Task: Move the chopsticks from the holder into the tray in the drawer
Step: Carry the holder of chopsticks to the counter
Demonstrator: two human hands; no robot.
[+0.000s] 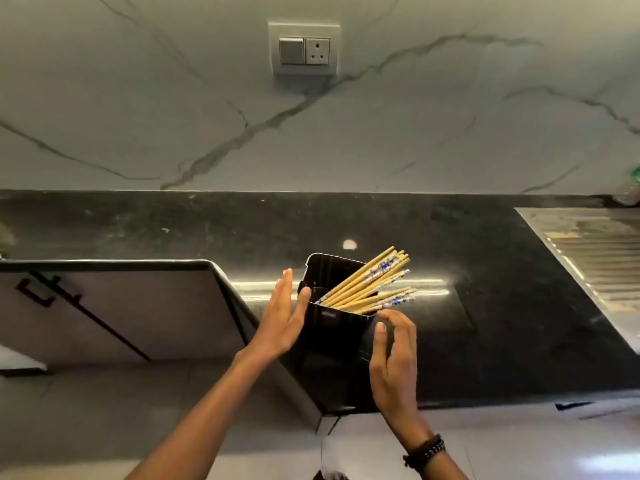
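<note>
A black rectangular holder stands on the dark counter. Several wooden chopsticks with blue-patterned ends lean out of it to the right. My left hand is flat and straight-fingered against the holder's left side, its thumb at the rim. My right hand hovers at the holder's right front corner, fingers loosely bent, fingertips just under the lowest chopsticks; it holds nothing. No drawer or tray shows in view.
A steel sink drainboard lies at the right. A cabinet door with a black handle sits below the counter's left edge. A wall socket is on the marble backsplash.
</note>
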